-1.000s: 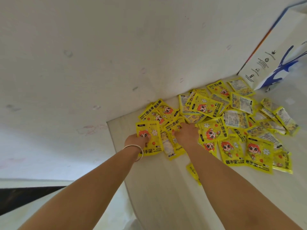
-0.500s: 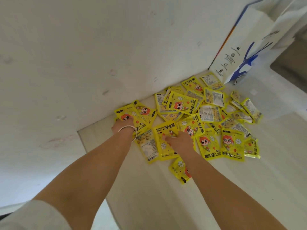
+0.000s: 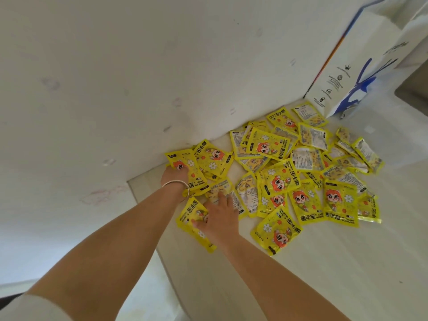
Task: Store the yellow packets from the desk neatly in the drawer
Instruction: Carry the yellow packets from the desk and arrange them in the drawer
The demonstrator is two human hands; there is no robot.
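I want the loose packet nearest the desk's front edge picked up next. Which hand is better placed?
Right. The right hand lies nearer the front packet and only touches packets; the left hand already grips a packet by the wall.

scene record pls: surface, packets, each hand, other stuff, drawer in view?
surface: pale desk against a white wall
packets: yellow packets, many, scattered and overlapping
left hand: grips a packet at the pile's left end; bracelet on wrist
right hand: spread over the nearest packets
other: white paper bag standing behind the pile
drawer: not in view
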